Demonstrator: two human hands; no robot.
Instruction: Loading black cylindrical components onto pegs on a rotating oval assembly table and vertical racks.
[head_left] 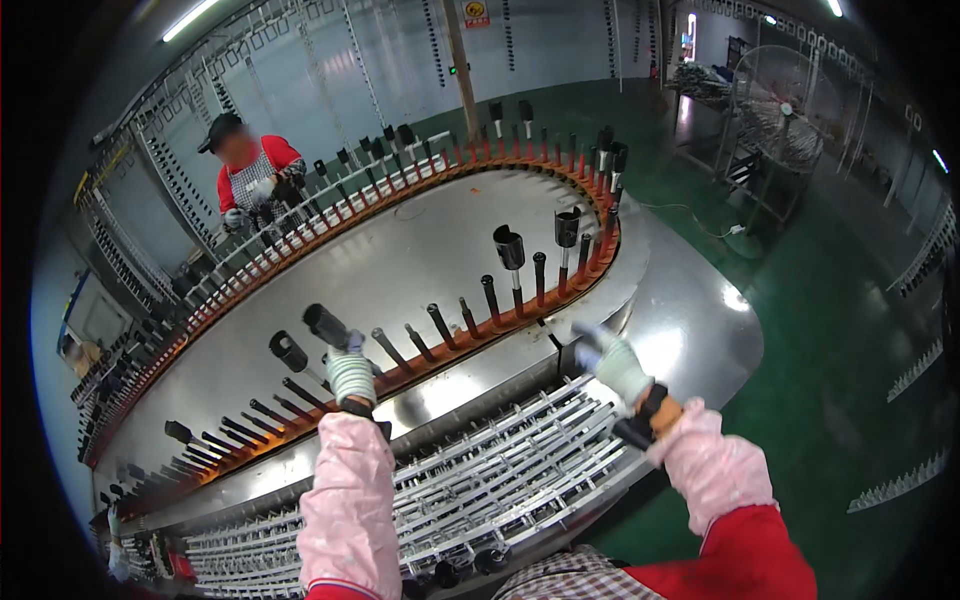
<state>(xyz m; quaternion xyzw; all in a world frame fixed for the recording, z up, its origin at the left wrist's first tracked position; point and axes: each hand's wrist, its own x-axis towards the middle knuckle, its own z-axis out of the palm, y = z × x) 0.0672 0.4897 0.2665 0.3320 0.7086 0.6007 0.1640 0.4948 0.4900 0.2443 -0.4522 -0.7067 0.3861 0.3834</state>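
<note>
My left hand (350, 376), in a pale glove, is closed around a part with a black open-topped cup (324, 325), at the near side of the looping conveyor track (402, 378). Just left of it, a similar black cup (288, 350) stands on a spindle. Over to the right, my right hand (615, 366) hovers above the end of a rack of silver metal rods (490, 455); motion smears its fingers, so their grip is unclear. Black-tipped spindles (440, 325) line the track between my hands, and two more black cups (509, 247) rise farther along.
The track encircles a shiny metal tabletop (430, 240). Across it, a person (255, 180) in red and a checked apron handles dark parts. A large fan (785, 110) stands at the far right on the green floor (820, 350). At lower left, another gloved hand (117, 555) shows.
</note>
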